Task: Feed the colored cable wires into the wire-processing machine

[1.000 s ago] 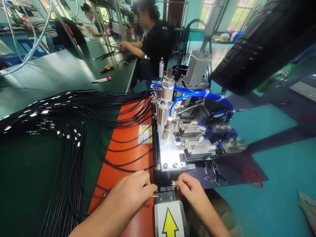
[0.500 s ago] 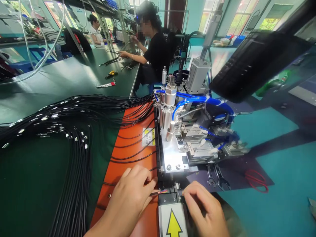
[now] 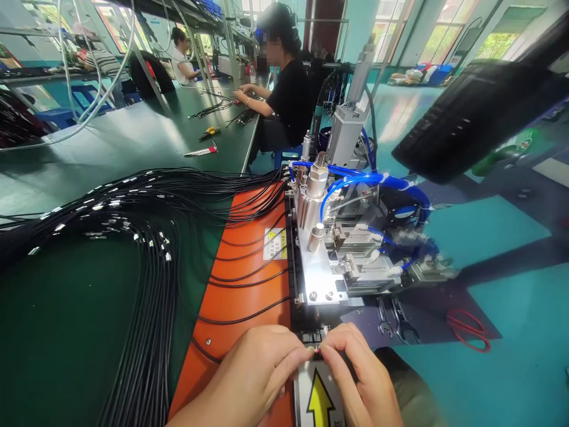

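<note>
My left hand is closed in a pinch at the near end of the machine's black rail. A black cable runs in underneath it. My right hand pinches from the other side, thumb and forefinger almost meeting the left fingertips. Between them shows a tiny reddish and pale bit of the thin wires; the fingers hide most of it. Just below lies a white plate with a yellow arrow. The metal machine with blue air hoses stands directly beyond my hands.
Several black cables cross the orange panel into the machine. A thick cable bundle curves over the green table. Wrenches and a red loop lie right. A co-worker sits beyond; a black lamp-like head hangs upper right.
My left hand has moved right, and both hands' fingertips now come together over the rail end. The coloured wires that lay open there are now mostly covered. The view has shifted slightly.
</note>
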### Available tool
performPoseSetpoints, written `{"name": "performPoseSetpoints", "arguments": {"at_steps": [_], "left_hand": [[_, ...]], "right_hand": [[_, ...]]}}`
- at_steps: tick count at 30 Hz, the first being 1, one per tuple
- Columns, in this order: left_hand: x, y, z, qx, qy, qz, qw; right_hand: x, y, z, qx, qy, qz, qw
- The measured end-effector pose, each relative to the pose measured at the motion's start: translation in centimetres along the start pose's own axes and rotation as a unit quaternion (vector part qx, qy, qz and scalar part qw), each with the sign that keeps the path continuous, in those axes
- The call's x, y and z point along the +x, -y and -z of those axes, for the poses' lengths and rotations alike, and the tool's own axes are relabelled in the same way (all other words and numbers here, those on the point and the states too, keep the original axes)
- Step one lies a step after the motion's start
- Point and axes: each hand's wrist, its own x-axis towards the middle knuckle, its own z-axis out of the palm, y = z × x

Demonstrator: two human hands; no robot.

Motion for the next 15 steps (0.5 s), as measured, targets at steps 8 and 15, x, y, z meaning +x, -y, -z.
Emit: {"name": "performPoseSetpoints", "arguments": {"at_steps": [8,15], "left_hand": [[-0.02,-0.07,-0.42,-0.096,-0.116,0.002,0.989],[-0.34,-0.08,-0.61,-0.081,-0.119,-0.008,0.989]], "right_hand": [[-0.09,0.21,0.22,0.125,-0.006,-0.118,0.985],[-0.14,-0.05,0.22,0.192,-0.017,-0.171,0.966]]}}
